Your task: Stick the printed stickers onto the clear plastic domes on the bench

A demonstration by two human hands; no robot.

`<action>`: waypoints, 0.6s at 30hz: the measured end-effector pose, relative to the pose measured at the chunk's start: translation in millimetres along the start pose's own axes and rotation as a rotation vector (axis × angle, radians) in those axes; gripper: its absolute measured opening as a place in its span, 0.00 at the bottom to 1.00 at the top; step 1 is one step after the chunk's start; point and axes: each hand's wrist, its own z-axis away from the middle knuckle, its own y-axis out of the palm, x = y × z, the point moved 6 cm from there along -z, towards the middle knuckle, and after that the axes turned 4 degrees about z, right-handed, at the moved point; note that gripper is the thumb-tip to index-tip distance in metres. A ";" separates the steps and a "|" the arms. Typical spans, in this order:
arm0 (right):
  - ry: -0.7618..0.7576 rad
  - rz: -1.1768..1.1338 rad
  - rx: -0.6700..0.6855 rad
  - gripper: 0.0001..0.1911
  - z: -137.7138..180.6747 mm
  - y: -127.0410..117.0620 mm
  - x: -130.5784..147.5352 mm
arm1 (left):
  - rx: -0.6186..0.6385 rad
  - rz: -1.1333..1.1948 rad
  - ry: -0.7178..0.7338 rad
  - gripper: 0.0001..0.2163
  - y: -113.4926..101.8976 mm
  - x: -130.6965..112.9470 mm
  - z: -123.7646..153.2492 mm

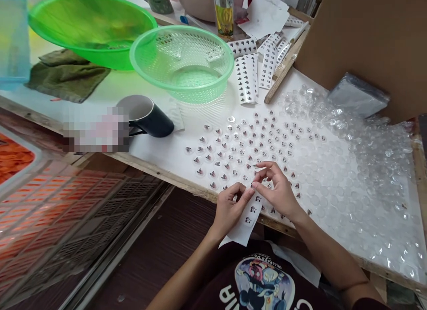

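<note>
My left hand (231, 206) grips a white sticker strip (251, 215) between thumb and fingers, near the table's front edge. The strip carries a few small printed figures, and its lower end hangs towards my lap. My right hand (274, 185) is pinched at the strip's upper end, thumb and index finger together on what looks like a small sticker; the other fingers are bent above. Beyond both hands lie many clear round discs with printed stickers (235, 172) on them. To the right are plain clear discs (328, 185) without prints.
A heap of clear plastic pieces (376, 136) covers the right side, by a cardboard panel (363, 38). Behind stand a dark mug (156, 118), a pale green basket (182, 94), a bright green basin (93, 52), a glass (224, 16) and more sticker sheets (246, 78). A crate (66, 221) stands left.
</note>
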 end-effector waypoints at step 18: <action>0.086 0.367 -0.517 0.23 -83.9 -178.7 -76.4 | 0.017 -0.046 0.024 0.16 1.1 -5.0 0.0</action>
